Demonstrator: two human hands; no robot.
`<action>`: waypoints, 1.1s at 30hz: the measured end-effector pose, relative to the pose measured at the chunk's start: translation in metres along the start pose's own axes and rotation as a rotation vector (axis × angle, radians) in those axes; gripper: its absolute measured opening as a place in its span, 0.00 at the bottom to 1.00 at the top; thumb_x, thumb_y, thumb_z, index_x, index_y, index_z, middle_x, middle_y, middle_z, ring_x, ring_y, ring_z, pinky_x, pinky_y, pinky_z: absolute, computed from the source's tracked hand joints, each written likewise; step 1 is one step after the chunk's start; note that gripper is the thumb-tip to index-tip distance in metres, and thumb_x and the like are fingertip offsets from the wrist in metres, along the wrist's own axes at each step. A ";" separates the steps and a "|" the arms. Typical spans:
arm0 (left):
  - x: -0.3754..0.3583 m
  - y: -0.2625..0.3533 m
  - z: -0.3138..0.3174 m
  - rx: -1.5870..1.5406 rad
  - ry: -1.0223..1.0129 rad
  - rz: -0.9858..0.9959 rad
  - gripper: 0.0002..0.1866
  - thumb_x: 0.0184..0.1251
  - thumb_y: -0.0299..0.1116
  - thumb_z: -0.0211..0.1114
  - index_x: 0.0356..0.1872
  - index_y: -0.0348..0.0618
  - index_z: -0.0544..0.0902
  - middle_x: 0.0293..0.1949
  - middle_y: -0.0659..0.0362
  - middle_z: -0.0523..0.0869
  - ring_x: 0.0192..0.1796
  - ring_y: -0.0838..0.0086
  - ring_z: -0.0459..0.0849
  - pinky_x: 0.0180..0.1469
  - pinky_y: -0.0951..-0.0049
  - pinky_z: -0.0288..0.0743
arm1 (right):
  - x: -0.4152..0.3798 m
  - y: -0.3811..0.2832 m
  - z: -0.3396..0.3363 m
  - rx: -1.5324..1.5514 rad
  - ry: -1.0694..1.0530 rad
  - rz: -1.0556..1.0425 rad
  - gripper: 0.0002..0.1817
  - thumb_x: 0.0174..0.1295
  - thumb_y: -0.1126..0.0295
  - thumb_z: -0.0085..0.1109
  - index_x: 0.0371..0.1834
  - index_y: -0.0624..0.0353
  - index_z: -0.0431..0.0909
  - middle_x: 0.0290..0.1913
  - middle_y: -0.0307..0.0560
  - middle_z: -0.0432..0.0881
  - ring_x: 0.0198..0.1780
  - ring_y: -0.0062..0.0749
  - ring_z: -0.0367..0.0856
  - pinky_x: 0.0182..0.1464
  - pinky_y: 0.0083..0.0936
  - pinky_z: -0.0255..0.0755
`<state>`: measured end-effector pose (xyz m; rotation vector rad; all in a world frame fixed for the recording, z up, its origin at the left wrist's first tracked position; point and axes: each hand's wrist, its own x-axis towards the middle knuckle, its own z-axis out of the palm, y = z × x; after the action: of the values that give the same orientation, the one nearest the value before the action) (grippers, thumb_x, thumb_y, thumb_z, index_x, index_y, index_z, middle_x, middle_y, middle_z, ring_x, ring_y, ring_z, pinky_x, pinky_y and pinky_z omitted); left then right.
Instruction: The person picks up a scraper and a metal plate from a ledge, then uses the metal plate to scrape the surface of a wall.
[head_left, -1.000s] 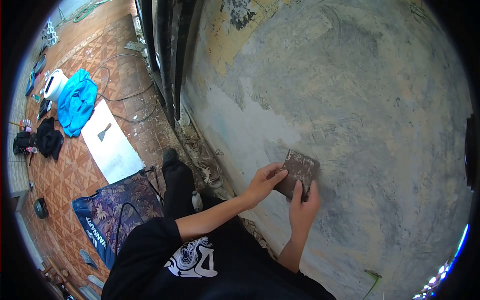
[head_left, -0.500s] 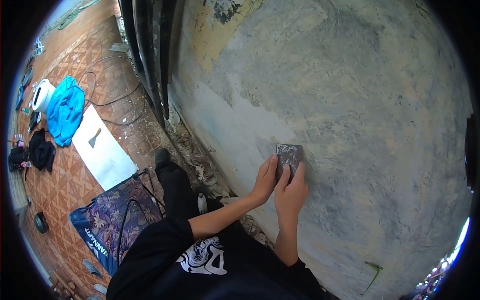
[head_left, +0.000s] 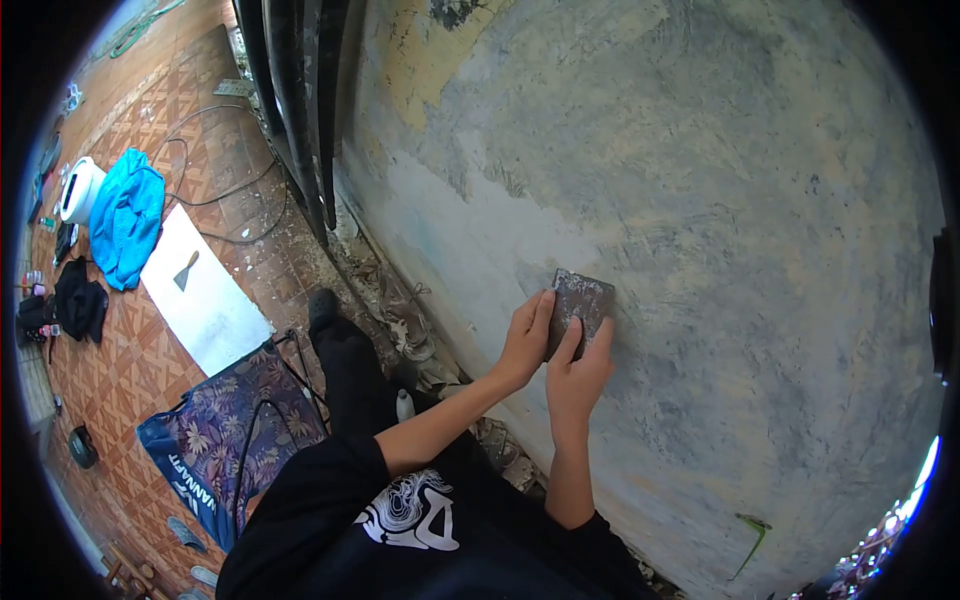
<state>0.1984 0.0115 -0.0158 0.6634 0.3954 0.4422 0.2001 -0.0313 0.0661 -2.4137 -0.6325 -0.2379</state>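
Observation:
A dark grey-brown sanding block (head_left: 583, 292), rectangular and marked with white dust at its top edge, is held against the patchy grey wall (head_left: 720, 270). My left hand (head_left: 524, 340) grips the block's left edge, its thumb along that side and its other fingers partly hidden. From below, my right hand (head_left: 580, 378) has its thumb and fingers on the block's face and right edge. The block's underside against the wall is out of sight.
Dark metal bars (head_left: 300, 110) stand at the wall's left end. On the tiled floor lie a white board (head_left: 205, 300) with a putty knife (head_left: 186, 270), a blue cloth (head_left: 128, 215), a black cable (head_left: 235, 195) and a floral bag (head_left: 250, 400). Rubble (head_left: 405, 330) lines the wall's base.
The sanding block has shifted slightly up the wall and turned a little clockwise. Both hands have moved with it, keeping their hold.

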 end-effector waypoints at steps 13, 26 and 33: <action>-0.011 0.008 0.035 -0.427 0.055 -0.094 0.16 0.71 0.44 0.43 0.37 0.42 0.72 0.28 0.66 0.74 0.29 0.85 0.72 0.30 0.82 0.68 | 0.025 -0.013 -0.021 -0.229 -0.143 -0.134 0.13 0.60 0.68 0.47 0.41 0.67 0.67 0.16 0.59 0.73 0.20 0.54 0.75 0.21 0.38 0.67; -0.004 0.004 0.020 -0.351 0.043 -0.089 0.15 0.70 0.44 0.44 0.37 0.43 0.72 0.26 0.66 0.75 0.28 0.85 0.72 0.30 0.82 0.69 | 0.015 -0.011 -0.005 -0.218 -0.037 -0.114 0.15 0.61 0.65 0.46 0.42 0.68 0.67 0.15 0.58 0.74 0.20 0.52 0.76 0.21 0.37 0.68; 0.004 0.007 -0.004 0.134 0.057 0.096 0.17 0.70 0.43 0.44 0.33 0.40 0.73 0.26 0.66 0.74 0.28 0.86 0.69 0.30 0.83 0.66 | 0.001 0.004 0.010 0.092 0.073 -0.066 0.13 0.62 0.65 0.47 0.38 0.68 0.67 0.20 0.59 0.75 0.24 0.52 0.77 0.25 0.36 0.68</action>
<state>0.1985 0.0203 -0.0146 0.8035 0.4507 0.5303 0.2036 -0.0275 0.0564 -2.2879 -0.6752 -0.3161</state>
